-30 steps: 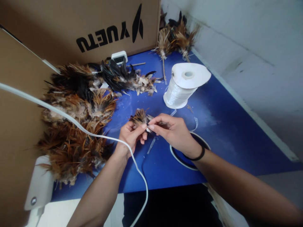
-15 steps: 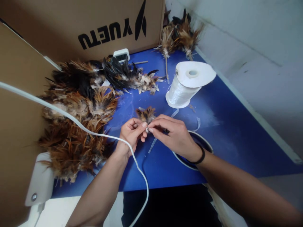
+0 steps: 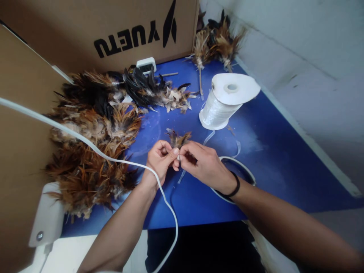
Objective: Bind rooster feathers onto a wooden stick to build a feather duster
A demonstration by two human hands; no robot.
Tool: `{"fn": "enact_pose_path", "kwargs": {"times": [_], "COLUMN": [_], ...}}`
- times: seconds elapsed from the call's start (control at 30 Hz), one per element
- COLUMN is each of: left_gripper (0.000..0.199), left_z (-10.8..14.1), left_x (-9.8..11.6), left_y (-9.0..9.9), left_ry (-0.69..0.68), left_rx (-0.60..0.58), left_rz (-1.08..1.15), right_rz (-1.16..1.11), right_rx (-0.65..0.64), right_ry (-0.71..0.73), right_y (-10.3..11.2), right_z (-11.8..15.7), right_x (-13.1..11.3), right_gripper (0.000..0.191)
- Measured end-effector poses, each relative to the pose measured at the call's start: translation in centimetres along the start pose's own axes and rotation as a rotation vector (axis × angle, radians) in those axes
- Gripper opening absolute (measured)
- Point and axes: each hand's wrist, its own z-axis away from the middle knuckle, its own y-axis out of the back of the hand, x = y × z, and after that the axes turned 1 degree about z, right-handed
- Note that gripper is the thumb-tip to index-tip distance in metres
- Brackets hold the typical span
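Observation:
A small bunch of brown and black feathers [image 3: 179,139] points away from me, its base pinched between the thumb and fingers of my left hand [image 3: 162,160]. My right hand [image 3: 200,163], with a dark band on its wrist, has its fingertips closed at the same base, right against my left thumb. Whether those fingertips hold the feathers or a thread is too small to make out. Below the hands a strip of clear ribbon [image 3: 182,176] hangs down. Behind the right hand stands a white spool of ribbon [image 3: 222,110], its loose end trailing onto the blue table [image 3: 273,167].
Heaps of brown and black feathers [image 3: 93,163] lie at the left. More feather bunches [image 3: 218,43] rest at the back beside a cardboard box [image 3: 119,22]. A white cable [image 3: 93,146] crosses in front of my left wrist. A small white device [image 3: 146,65] sits by the box.
My right hand's fingers have curled in more tightly at the feather base. The feather bunch has turned and spread slightly. My left hand has shifted a little to the right.

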Motion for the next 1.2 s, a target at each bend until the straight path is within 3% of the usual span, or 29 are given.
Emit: {"fn": "enact_pose_path", "kwargs": {"times": [0.43, 1.0, 1.2], "left_gripper": [0.023, 0.015, 0.01], "left_z": [0.29, 0.67, 0.73], "left_x": [0.74, 0.71, 0.6], "left_y": [0.38, -0.26, -0.35], "left_ry": [-0.085, -0.133, -0.143], "left_rx": [-0.099, -0.007, 0.047], "left_rz": [-0.21, -0.328, -0.369], "right_rz": [-0.061, -0.163, -0.092], "right_rx": [0.017, -0.078, -0.063], "right_ry": [-0.137, -0.24, -0.205], "right_y": [0.24, 0.38, 0.34], "right_z": [-0.19, -0.3, -0.34], "right_x": [-0.04, -0.12, -0.25], "right_gripper": [0.005, 0.004, 0.004]}}
